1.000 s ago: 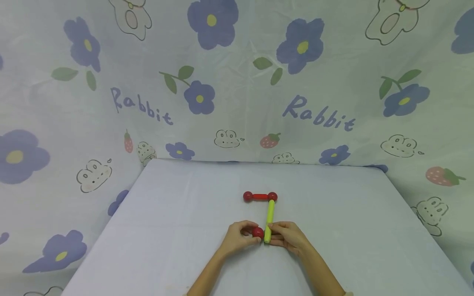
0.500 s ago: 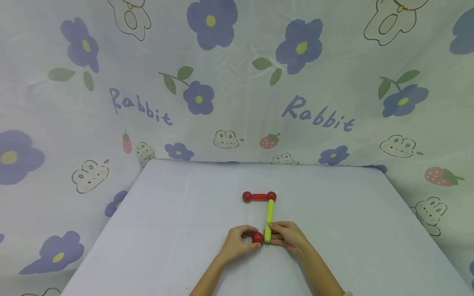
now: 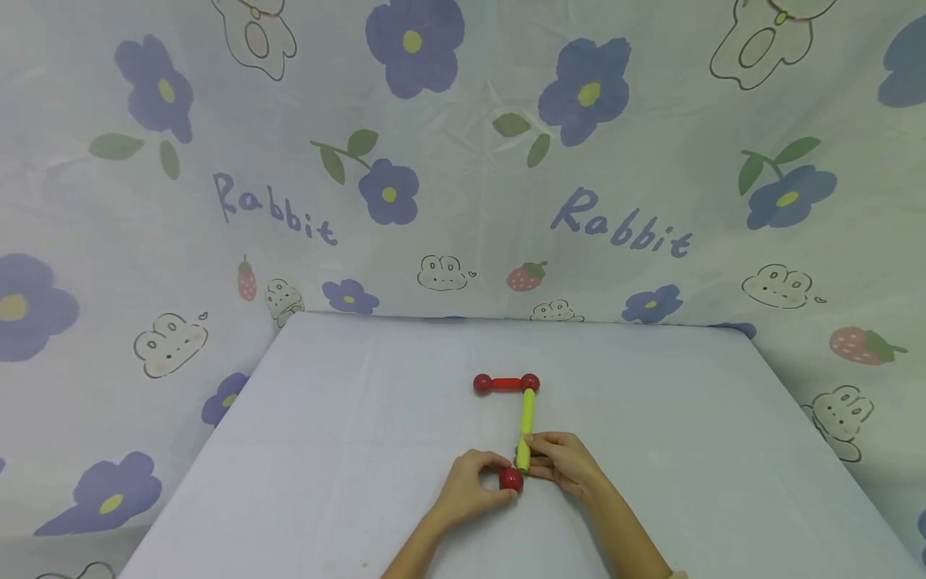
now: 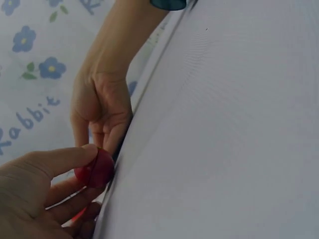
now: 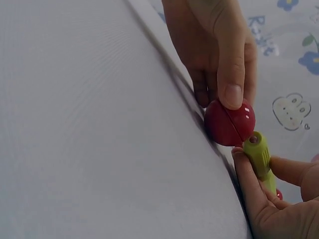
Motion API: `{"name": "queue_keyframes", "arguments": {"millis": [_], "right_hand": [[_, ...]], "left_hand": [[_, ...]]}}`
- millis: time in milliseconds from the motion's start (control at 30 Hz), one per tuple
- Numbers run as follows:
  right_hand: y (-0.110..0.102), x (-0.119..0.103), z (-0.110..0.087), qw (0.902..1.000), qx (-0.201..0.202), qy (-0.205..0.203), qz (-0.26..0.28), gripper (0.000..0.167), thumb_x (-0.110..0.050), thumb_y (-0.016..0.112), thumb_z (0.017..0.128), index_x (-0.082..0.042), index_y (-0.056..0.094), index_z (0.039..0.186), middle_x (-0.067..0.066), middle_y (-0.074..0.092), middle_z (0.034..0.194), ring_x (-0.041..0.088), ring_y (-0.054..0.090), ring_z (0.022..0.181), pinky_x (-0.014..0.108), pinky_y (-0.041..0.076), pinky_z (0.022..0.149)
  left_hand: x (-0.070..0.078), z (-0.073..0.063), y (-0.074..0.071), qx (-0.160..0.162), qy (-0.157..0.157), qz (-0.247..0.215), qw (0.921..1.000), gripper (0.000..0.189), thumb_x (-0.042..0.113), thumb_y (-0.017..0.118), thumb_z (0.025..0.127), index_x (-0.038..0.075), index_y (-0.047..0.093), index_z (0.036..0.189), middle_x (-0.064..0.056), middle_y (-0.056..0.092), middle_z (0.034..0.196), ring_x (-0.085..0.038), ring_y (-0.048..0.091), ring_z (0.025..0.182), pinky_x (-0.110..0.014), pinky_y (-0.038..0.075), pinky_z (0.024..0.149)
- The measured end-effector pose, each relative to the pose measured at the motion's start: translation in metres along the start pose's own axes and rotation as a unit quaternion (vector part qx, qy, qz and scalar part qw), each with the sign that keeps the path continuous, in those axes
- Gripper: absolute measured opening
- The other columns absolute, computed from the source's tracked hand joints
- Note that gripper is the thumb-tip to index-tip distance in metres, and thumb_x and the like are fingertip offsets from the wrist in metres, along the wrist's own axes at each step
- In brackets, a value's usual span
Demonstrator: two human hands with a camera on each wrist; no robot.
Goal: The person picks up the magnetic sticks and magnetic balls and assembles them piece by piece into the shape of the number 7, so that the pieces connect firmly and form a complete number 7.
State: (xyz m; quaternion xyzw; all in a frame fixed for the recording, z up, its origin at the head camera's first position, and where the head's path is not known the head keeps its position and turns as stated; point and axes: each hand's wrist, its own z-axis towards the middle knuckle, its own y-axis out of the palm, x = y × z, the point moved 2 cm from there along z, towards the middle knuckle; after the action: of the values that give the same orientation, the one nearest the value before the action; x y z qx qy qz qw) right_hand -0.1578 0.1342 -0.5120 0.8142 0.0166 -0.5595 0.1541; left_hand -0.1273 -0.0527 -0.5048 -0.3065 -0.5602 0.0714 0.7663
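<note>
In the head view, my left hand (image 3: 472, 487) pinches a glossy red ball (image 3: 510, 480) between thumb and fingers. The right wrist view shows a seam round this ball (image 5: 224, 125), and the left thumb pressing on it. My right hand (image 3: 567, 464) holds the near part of a yellow-green rod (image 3: 526, 414). The near end of the rod (image 5: 257, 155) has a small metallic tip, close beside the ball; whether they touch I cannot tell. At the rod's far end sits another red ball (image 3: 530, 383), joined in line with a short red rod (image 3: 506, 383) and a third red ball (image 3: 482, 383).
A white-covered table (image 3: 347, 450) lies under both hands. Behind it and along its sides hangs a pale cloth (image 3: 477, 201) printed with flowers, rabbits and strawberries.
My left hand has brought the red ball nearer to me and slightly right, from beside the yellow-green rod to just in front of its near end. The right hand has stayed nearly still.
</note>
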Motion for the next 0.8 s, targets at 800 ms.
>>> {"name": "queue_keyframes", "arguments": {"millis": [800], "right_hand": [[0.0006, -0.0013, -0.0018, 0.9999, -0.007, -0.009, 0.008, 0.046, -0.017, 0.059, 0.093, 0.020, 0.048, 0.119, 0.010, 0.068, 0.088, 0.017, 0.068, 0.081, 0.031, 0.055, 0.075]], "left_hand": [[0.0055, -0.0020, 0.0082, 0.019, 0.027, -0.014, 0.9994, 0.032, 0.024, 0.082, 0.071, 0.007, 0.068, 0.094, 0.000, 0.072, 0.087, -0.015, 0.059, 0.088, -0.028, 0.042, 0.078]]}}
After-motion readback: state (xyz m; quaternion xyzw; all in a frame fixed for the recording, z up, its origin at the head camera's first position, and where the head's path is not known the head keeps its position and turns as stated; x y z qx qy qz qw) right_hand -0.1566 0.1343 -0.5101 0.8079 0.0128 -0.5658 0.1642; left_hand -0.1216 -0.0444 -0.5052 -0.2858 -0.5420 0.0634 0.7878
